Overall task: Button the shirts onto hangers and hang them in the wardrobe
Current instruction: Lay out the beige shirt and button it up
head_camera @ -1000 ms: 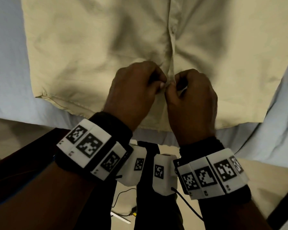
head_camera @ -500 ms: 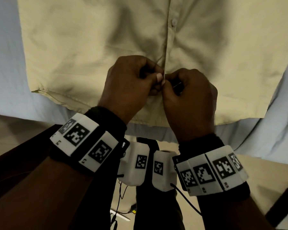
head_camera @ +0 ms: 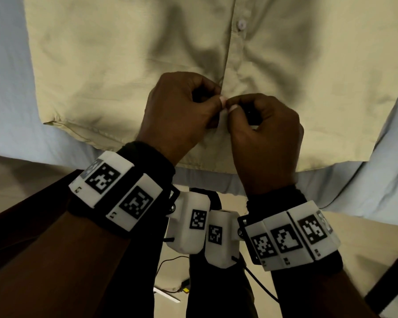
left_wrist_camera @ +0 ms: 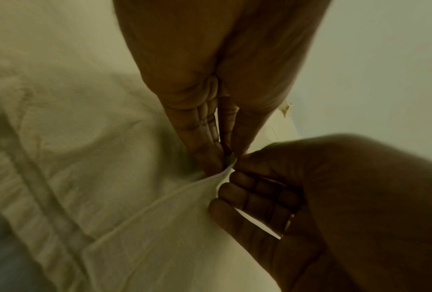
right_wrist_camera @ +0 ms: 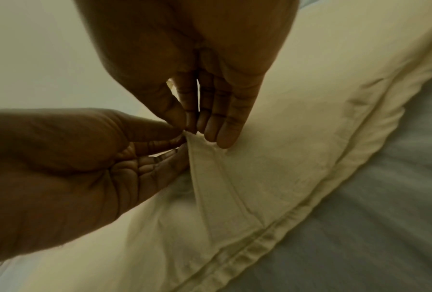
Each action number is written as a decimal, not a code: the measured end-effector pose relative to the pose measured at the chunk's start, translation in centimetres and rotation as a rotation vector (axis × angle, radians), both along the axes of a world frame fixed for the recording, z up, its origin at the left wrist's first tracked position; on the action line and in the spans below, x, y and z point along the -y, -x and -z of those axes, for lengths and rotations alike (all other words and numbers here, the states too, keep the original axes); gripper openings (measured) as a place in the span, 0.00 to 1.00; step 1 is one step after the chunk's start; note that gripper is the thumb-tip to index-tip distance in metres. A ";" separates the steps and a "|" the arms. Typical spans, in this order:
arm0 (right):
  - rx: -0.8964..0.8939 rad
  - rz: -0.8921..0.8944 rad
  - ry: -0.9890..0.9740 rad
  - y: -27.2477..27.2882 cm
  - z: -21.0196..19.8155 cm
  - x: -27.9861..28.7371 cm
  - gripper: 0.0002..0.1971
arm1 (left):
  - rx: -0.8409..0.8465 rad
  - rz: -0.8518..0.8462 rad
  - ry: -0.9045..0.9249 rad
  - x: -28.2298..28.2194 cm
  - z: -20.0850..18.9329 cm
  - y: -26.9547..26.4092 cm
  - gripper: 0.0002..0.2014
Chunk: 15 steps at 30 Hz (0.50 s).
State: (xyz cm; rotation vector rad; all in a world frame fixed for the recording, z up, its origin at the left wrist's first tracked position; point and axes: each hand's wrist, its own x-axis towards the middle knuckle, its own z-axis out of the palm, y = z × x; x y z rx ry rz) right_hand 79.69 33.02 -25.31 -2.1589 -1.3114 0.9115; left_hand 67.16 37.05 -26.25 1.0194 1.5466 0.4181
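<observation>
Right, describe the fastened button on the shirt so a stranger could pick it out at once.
Start with the beige shirt spread over pale blue fabric. Follow its front placket up from where the left hand and right hand pinch it. The button is a small pale disc, the only one showing.

The cream shirt (head_camera: 129,65) runs off the head view's top edge, so its collar and any hanger are unseen. Below the one visible button (head_camera: 241,24), the placket vanishes behind the left hand (head_camera: 182,111) and right hand (head_camera: 264,134); whatever their fingertips pinch there is hidden.
</observation>
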 end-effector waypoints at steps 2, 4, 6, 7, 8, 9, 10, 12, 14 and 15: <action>-0.072 0.038 0.033 -0.2 -0.1 -0.3 0.06 | 0.003 -0.002 -0.009 0.0 0.0 0.2 0.01; -0.109 0.056 0.077 -0.5 0.1 -0.5 0.05 | -0.002 0.025 -0.033 0.0 0.1 0.2 0.04; -0.147 0.060 0.140 -0.8 0.6 -0.8 0.05 | 0.002 0.030 -0.024 -0.1 0.3 0.1 0.07; -0.172 0.054 0.179 -0.9 0.7 -1.0 0.05 | 0.026 0.028 -0.005 -0.1 0.4 0.1 0.09; -0.201 0.048 0.217 -1.0 0.8 -1.0 0.06 | 0.047 0.030 0.008 -0.1 0.3 0.1 0.10; -0.245 0.052 0.253 -1.2 0.8 -1.1 0.07 | 0.056 0.035 0.015 -0.1 0.1 0.1 0.12; -0.306 0.070 0.286 -1.3 0.7 -1.2 0.07 | 0.050 0.043 0.012 -0.1 0.1 0.1 0.13; -0.388 0.094 0.319 -1.5 0.6 -1.4 0.07 | -0.033 0.103 -0.026 -0.2 -0.2 0.1 0.15; -0.287 0.040 0.262 -1.8 0.6 -1.1 0.06 | -0.221 0.233 -0.124 0.0 -0.6 0.0 0.15; -0.218 0.012 0.229 -2.1 0.4 -0.7 0.05 | -0.316 0.297 -0.156 0.3 -1.0 0.2 0.15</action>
